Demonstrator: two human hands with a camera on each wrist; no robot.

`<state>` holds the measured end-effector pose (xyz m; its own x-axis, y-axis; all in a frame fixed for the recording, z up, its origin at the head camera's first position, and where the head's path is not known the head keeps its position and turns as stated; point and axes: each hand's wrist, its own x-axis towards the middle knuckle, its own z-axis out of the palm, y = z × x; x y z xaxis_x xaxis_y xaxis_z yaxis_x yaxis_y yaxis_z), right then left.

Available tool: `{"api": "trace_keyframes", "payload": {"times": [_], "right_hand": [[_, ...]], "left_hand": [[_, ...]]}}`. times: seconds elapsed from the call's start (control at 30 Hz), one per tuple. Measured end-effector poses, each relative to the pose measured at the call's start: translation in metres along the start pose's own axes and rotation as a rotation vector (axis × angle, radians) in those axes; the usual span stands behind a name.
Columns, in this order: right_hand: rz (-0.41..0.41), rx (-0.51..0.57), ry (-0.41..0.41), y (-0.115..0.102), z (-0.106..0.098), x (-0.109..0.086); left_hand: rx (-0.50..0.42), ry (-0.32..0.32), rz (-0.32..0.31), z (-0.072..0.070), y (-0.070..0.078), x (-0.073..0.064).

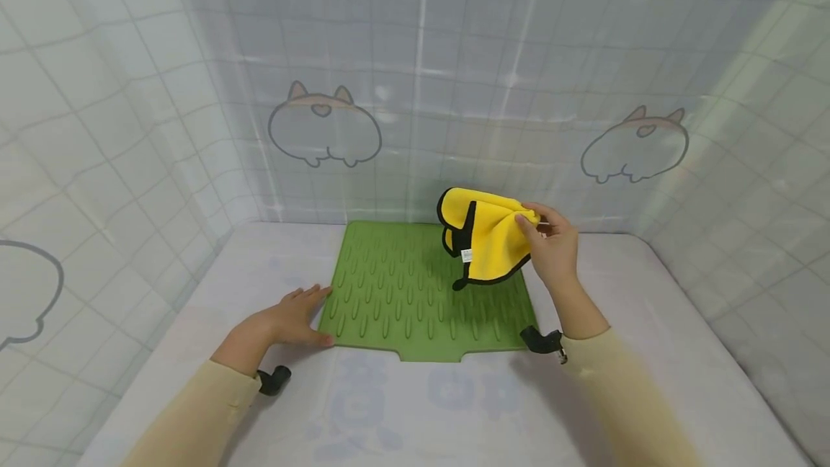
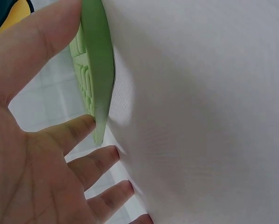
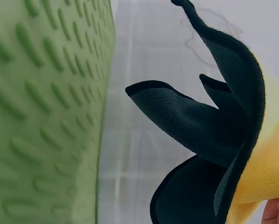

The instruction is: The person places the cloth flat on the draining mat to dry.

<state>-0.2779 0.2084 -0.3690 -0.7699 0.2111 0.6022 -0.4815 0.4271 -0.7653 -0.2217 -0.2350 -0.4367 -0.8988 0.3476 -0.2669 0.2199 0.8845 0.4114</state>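
The right hand (image 1: 554, 247), its thumb and fingers closed in a pinch, grasped the right edge of a yellow cloth (image 1: 502, 240). The cloth hung above the far right part of a green mat (image 1: 389, 294), apart from its surface. It had black edging and a small white label (image 1: 467, 256); the right wrist view showed a dark underside and several loose, pointed folds. The left hand (image 1: 292, 323) grasped nothing: its fingers were spread, with the thumb and index finger against the left edge of the mat and other fingertips on the bench (image 1: 415, 416). The mat lay flat on the pale bench, bearing rows of raised ridges and a short tab (image 1: 431, 356) at its near edge. Beyond the bench stood a far wall (image 1: 480, 42) with grid lines and two animal outlines. Both arms wore cream sleeves (image 1: 194, 413).
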Motion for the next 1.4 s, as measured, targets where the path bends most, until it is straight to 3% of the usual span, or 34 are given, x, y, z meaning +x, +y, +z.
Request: {"api": "trace_keyframes", "payload": {"times": [0.2,0.4,0.5,0.77,1.1,1.4], "right_hand": [[0.019,0.070,-0.043,-0.008,0.020,-0.009],[0.015,0.117,-0.091,-0.041,0.032,-0.022],[0.012,0.133,-0.098,-0.042,0.037,-0.025],[0.123,0.189,-0.149,0.006,0.056,-0.024],[0.216,0.109,-0.302,0.028,0.058,-0.029],[0.247,-0.105,-0.580,0.038,0.061,-0.031]], "left_hand": [[-0.001,-0.002,0.002,0.001,-0.002,0.001],[0.009,0.003,0.003,0.001,-0.003,0.003],[0.010,0.004,0.010,0.001,-0.003,0.003],[0.005,0.012,-0.001,0.003,0.000,0.005],[0.005,0.002,-0.004,0.004,0.000,0.006],[0.012,0.007,0.004,0.003,0.001,0.006]]}}
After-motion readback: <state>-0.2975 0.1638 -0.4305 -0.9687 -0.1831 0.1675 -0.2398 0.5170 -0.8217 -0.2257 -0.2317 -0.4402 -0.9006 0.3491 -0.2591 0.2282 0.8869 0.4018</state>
